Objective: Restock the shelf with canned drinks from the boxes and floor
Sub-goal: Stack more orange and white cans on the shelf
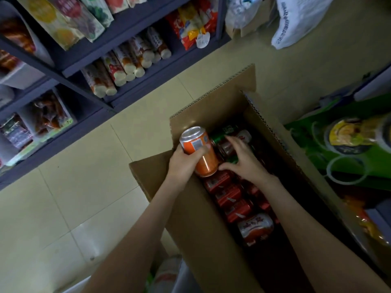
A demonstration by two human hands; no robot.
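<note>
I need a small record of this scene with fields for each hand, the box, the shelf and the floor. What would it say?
left hand: grips an orange can at the box's left edge
right hand: reaches into the box, fingers spread over the cans; whether it grips one is unclear
cardboard box: open, standing on the floor; holds red cans lying on their sides and a green can
shelf: dark, on the left, stocked with packaged goods; no cans seen on it
floor: beige tiles
</note>
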